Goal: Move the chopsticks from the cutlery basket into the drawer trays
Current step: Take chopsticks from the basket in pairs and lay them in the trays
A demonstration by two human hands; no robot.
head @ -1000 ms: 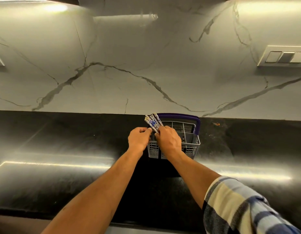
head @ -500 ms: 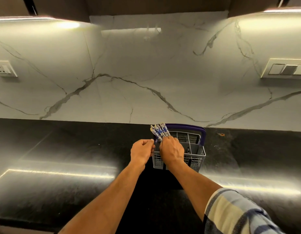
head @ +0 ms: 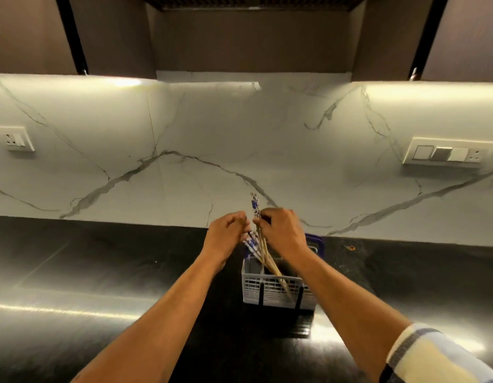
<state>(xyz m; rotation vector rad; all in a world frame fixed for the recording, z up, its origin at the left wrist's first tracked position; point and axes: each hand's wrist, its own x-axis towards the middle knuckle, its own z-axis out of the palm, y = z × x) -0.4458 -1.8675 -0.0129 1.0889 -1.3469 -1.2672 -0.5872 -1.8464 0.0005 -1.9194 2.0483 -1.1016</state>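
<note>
Rising partly out of the cutlery basket (head: pixel 278 293), the chopsticks (head: pixel 258 239) are pinched by the right hand (head: pixel 282 230), higher than half a second ago; their tips are hidden inside. The left hand (head: pixel 226 236) is curled at nine o'clock of them; its grip cannot be told. The black table (head: pixel 101 272) carries the basket, a switch panel (head: pixel 447 154) at two o'clock.

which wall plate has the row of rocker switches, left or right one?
The right wall plate: wide, with a row of rocker switches plus a socket. The left wall plate is smaller, apparently only a socket.
</note>
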